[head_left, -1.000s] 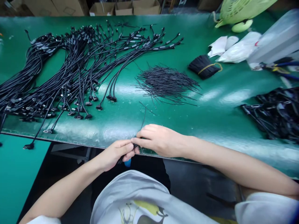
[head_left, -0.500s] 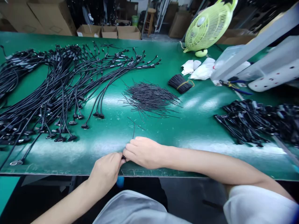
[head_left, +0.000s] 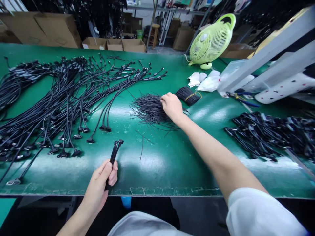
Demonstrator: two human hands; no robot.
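Observation:
My left hand (head_left: 102, 178) is closed around a folded black cable (head_left: 114, 151) and holds it just above the table's front edge, its connector end pointing up. Farther out, my right hand (head_left: 172, 106) reaches onto a loose pile of thin black twist ties (head_left: 150, 109). Its fingers are curled together at the top of the pile; whatever lies between the fingertips is hidden. A few stray ties (head_left: 142, 144) lie on the green table (head_left: 157, 173) between the hands and the pile.
Long black cables with connectors (head_left: 61, 101) spread over the left side. Behind the pile lies a banded bundle of ties (head_left: 188, 95). A green fan (head_left: 209, 41), pliers (head_left: 242, 96) and a heap of folded cables (head_left: 268, 131) are on the right. Cardboard boxes (head_left: 56, 29) stand behind the table.
My hands have come apart. The right hand has moved away and up to the pile of ties. The left hand has moved left, lifting the folded cable into view.

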